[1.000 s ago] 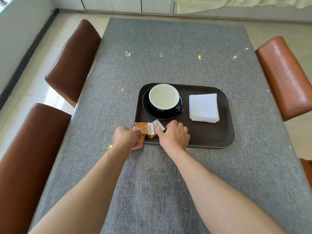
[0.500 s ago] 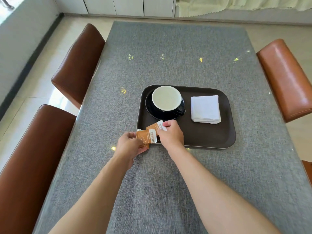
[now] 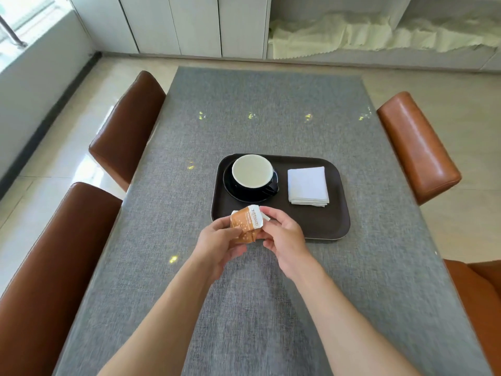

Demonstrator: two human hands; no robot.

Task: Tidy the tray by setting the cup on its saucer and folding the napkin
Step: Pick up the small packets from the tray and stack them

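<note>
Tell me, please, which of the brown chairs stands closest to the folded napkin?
The chair on the right, the lighter orange-brown one. It stands just beyond the table edge on the side of the tray where the napkin lies; the two darker chairs on the left are across the table.

Both hands are raised over the near left corner of a dark tray, together pinching orange-and-white packets. The left hand grips their left side, the right hand their right edge. On the tray's far left part a dark cup with a pale inside sits on its dark saucer, handle towards the right. To its right, apart from it, lies a white napkin, folded into a square. The tray rests on a grey cloth-covered table. Brown chairs stand along both sides; white cabinets line the far wall
</note>
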